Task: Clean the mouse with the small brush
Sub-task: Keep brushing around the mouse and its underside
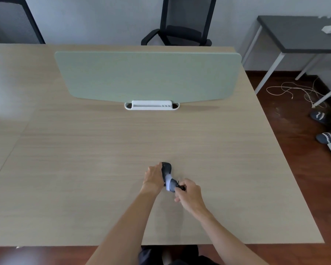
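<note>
Here is the person at the pale wood bench (84,169), both bare forearms reaching in from the near edge, and all the action sits in the near middle of the surface. The left hand (152,176) is cupped around the left flank of the dark mouse (166,173), fingers curled against its side, steadying it on the bench. The mouse lies lengthwise, its far end pointing away from the person, with a bright sheen across its near half. The right hand (189,194) is closed, fingers pressed together in a pinch on a thin dark item at the near right end of the mouse, most likely the small brush (181,186), though it is too small and blurred to make out bristles. That tip sits right against the mouse's rear corner. Farther back a pale green divider panel (147,75) stands upright across the bench, with a white tray (152,105) at its foot. Beyond the bench a black mesh chair (182,22) faces in, another chair (10,20) shows at the far left, and a dark side table (298,35) stands on the right above loose white cables (294,90) on the dark wooden floor (287,142), near a pair of slippers (322,127)
</note>
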